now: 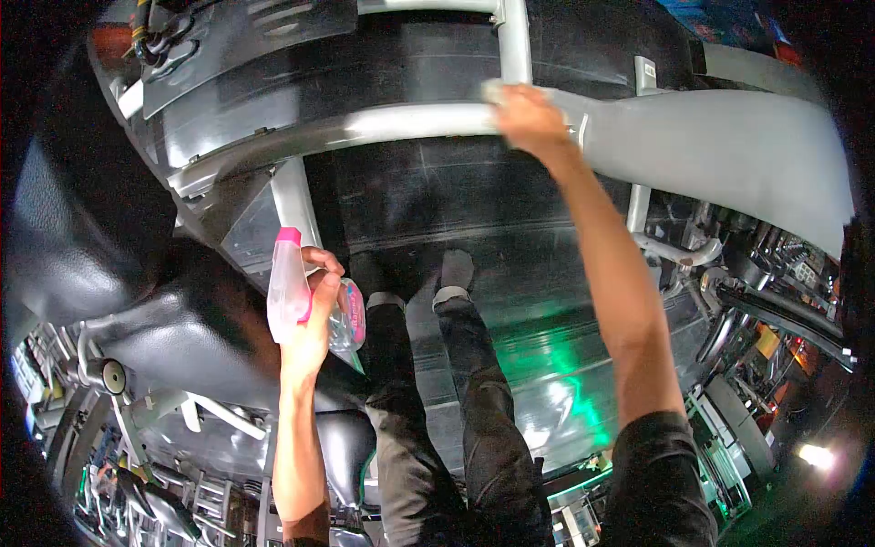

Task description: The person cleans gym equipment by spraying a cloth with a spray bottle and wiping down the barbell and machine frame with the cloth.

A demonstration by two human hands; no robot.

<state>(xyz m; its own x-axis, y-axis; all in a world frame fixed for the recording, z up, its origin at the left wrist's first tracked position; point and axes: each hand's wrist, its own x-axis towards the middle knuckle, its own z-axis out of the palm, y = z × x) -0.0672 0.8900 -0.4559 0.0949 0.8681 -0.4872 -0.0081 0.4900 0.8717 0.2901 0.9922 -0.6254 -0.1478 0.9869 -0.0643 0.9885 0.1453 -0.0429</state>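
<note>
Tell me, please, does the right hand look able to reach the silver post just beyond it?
Probably yes: the right hand is at the curved silver tube, close to the near end of the silver post, and nothing visible blocks the way.

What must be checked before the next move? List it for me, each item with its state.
1. Spray bottle held by the left hand: ok, fingers around it.
2. Pink nozzle facing away from the body: ok, it points forward.
3. Liquid level in the bottle: cannot tell.
4. Right hand at the silver bar: ok, though blurred.
5. Pale item by the right fingers identified: cannot tell, too blurred.
6. Feet clear of the bar: ok.
</note>
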